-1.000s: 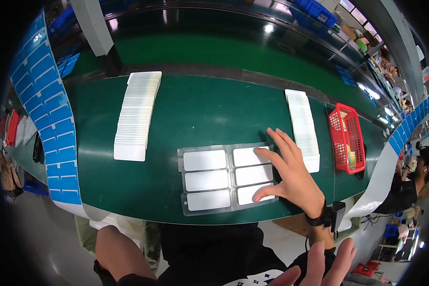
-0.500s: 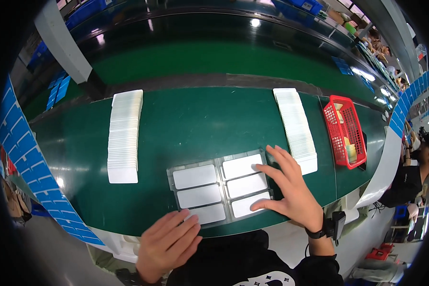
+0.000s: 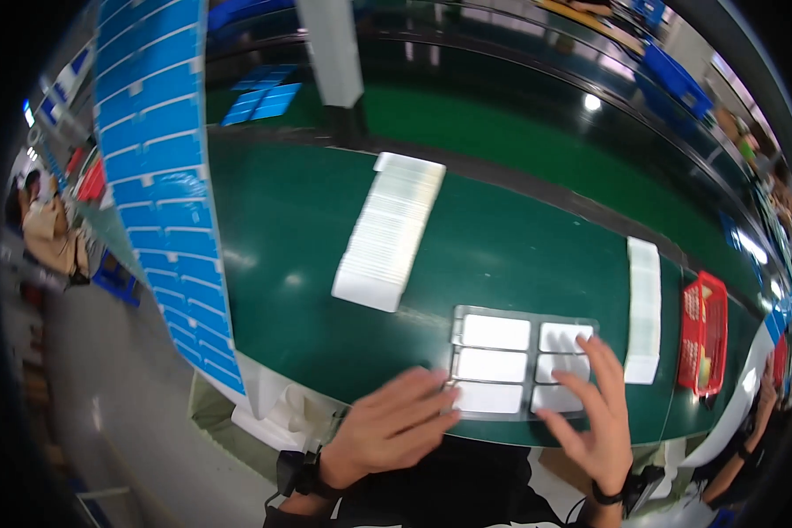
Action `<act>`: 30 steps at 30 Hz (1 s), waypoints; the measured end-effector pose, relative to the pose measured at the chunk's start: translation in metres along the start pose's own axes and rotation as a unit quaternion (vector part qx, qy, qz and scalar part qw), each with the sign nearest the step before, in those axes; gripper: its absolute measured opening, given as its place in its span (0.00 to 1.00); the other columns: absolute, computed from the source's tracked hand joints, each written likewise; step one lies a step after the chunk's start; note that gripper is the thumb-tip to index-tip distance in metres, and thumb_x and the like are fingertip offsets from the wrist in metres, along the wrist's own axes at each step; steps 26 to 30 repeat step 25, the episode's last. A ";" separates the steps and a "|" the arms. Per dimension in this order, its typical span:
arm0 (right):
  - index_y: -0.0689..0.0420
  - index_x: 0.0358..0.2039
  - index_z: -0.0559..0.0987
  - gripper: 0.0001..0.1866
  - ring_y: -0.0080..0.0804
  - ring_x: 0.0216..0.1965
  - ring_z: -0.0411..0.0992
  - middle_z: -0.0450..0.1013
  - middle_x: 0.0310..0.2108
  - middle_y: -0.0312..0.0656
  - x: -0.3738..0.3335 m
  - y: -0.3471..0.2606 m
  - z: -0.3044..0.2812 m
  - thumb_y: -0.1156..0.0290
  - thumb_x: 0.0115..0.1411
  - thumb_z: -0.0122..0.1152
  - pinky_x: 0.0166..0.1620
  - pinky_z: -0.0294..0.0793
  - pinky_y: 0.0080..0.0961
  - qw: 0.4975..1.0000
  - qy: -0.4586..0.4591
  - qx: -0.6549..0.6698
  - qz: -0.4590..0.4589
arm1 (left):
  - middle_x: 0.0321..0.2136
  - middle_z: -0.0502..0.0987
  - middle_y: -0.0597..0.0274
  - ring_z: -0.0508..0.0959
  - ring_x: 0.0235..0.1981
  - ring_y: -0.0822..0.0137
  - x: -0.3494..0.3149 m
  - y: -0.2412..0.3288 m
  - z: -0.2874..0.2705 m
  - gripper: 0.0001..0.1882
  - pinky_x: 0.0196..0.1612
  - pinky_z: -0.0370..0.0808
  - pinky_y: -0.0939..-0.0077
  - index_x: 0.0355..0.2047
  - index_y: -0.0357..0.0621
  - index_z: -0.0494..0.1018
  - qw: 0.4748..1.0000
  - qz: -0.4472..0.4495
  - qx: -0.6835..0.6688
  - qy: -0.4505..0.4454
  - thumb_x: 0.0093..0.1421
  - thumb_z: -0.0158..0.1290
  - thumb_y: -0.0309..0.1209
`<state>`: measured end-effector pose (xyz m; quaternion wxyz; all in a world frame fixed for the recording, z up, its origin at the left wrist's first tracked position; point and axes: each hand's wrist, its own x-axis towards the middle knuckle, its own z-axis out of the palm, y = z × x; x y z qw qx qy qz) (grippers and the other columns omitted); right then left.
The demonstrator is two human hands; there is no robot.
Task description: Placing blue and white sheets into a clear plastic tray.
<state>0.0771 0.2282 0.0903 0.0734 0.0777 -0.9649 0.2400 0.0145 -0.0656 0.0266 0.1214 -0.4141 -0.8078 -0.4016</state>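
Note:
A clear plastic tray lies near the front edge of the green table, with several white cards in its two columns of pockets. My left hand is at the tray's lower left corner, fingers stretched out with no object in them. It is slightly smeared by motion, and whether the fingertips touch the rim I cannot tell. Over the right column hovers or rests my right hand, fingers spread, its tips at the white cards there. Part of that column is hidden behind the fingers.
Beyond the tray to the left, a long row of overlapping white cards lies on the table. A second row of cards lies right of the tray, beside a red perforated basket. A blue-patterned panel stands at left.
The whole view has swung left, so table things appear further right. My left hand stays by the tray's lower left corner, my right hand over its right column, both still open.

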 end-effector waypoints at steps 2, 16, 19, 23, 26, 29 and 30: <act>0.58 0.48 0.83 0.21 0.54 0.59 0.75 0.76 0.59 0.51 -0.002 -0.023 0.010 0.71 0.54 0.78 0.59 0.76 0.43 0.996 -0.004 0.079 -0.029 | 0.54 0.83 0.51 0.79 0.61 0.46 -0.017 -0.015 -0.021 0.14 0.66 0.74 0.48 0.48 0.38 0.82 0.976 -0.044 0.132 0.167 0.61 0.61 0.20; 0.73 0.62 0.70 0.36 0.46 0.55 0.73 0.74 0.55 0.55 0.014 -0.164 0.265 0.52 0.68 0.63 0.53 0.76 0.32 0.937 -0.100 0.007 -0.336 | 0.63 0.77 0.47 0.77 0.63 0.57 -0.156 -0.067 -0.090 0.15 0.65 0.70 0.67 0.55 0.34 0.79 0.822 -0.412 0.136 0.369 0.73 0.47 0.20; 0.72 0.64 0.68 0.39 0.52 0.61 0.69 0.71 0.60 0.58 0.032 -0.204 0.308 0.51 0.68 0.63 0.60 0.70 0.41 0.952 -0.049 0.122 -0.277 | 0.65 0.76 0.46 0.77 0.64 0.55 -0.162 -0.059 -0.092 0.16 0.64 0.72 0.64 0.56 0.33 0.78 0.814 -0.412 0.088 0.400 0.71 0.46 0.19; 0.68 0.65 0.68 0.36 0.54 0.64 0.67 0.71 0.60 0.58 0.048 -0.229 0.353 0.55 0.68 0.65 0.64 0.61 0.50 0.933 -0.065 0.280 -0.215 | 0.66 0.75 0.46 0.73 0.67 0.56 -0.178 -0.053 -0.107 0.17 0.63 0.73 0.66 0.58 0.36 0.77 0.824 -0.405 0.091 0.385 0.71 0.47 0.19; 0.64 0.64 0.69 0.34 0.52 0.64 0.66 0.70 0.62 0.57 0.054 -0.229 0.380 0.59 0.65 0.71 0.61 0.61 0.49 0.909 -0.217 0.274 -0.226 | 0.67 0.73 0.47 0.73 0.68 0.52 -0.186 -0.047 -0.107 0.18 0.66 0.69 0.66 0.58 0.41 0.79 0.816 -0.456 0.019 0.356 0.69 0.53 0.21; 0.64 0.64 0.69 0.34 0.52 0.64 0.66 0.70 0.62 0.57 0.054 -0.229 0.380 0.59 0.65 0.71 0.61 0.61 0.49 0.909 -0.217 0.274 -0.226 | 0.67 0.73 0.47 0.73 0.68 0.52 -0.186 -0.047 -0.107 0.18 0.66 0.69 0.66 0.58 0.41 0.79 0.816 -0.456 0.019 0.356 0.69 0.53 0.21; 0.64 0.64 0.69 0.34 0.52 0.64 0.66 0.70 0.62 0.57 0.054 -0.229 0.380 0.59 0.65 0.71 0.61 0.61 0.49 0.909 -0.217 0.274 -0.226 | 0.67 0.73 0.47 0.73 0.68 0.52 -0.186 -0.047 -0.107 0.18 0.66 0.69 0.66 0.58 0.41 0.79 0.816 -0.456 0.019 0.356 0.69 0.53 0.21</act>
